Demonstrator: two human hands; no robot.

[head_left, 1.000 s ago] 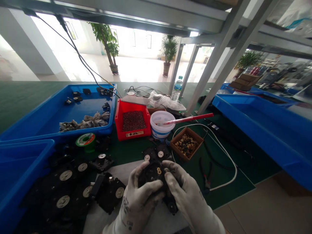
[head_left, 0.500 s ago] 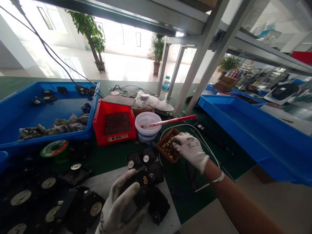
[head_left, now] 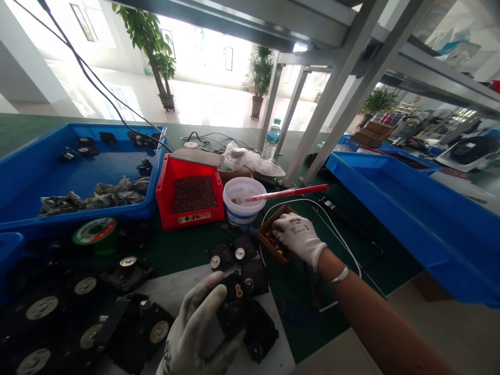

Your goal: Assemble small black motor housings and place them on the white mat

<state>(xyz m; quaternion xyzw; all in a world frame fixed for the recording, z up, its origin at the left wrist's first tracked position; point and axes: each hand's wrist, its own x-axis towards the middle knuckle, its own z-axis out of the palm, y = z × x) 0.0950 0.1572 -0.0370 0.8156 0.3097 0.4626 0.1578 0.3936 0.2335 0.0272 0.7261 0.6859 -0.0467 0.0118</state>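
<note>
My right hand (head_left: 299, 234), in a white glove, reaches into a small brown cardboard box (head_left: 269, 248). Its fingertips are bent together and dip among small brass-coloured parts (head_left: 278, 242); whatever they pinch is hidden. Low in the middle, my gloved left hand (head_left: 199, 323) curls around a black motor housing (head_left: 233, 312), which bears two small brass gears (head_left: 238, 290) on top. Some of the left fingers are behind or under the housing. Other black housings (head_left: 255, 276) lie beside it on a light grey sheet (head_left: 283, 346).
A white tub (head_left: 244, 213) with a red-handled brush (head_left: 289, 192) across it stands behind the box. Left of it are a red bin (head_left: 189, 221) of tiny dark parts, a solder spool (head_left: 94, 232) and a blue tray (head_left: 156, 195). Another blue tray (head_left: 410, 208) lies right.
My right hand has sunk deeper into the cardboard box, covering more of the brass parts. My left hand stays around the black housing. The whole view has shifted slightly.
</note>
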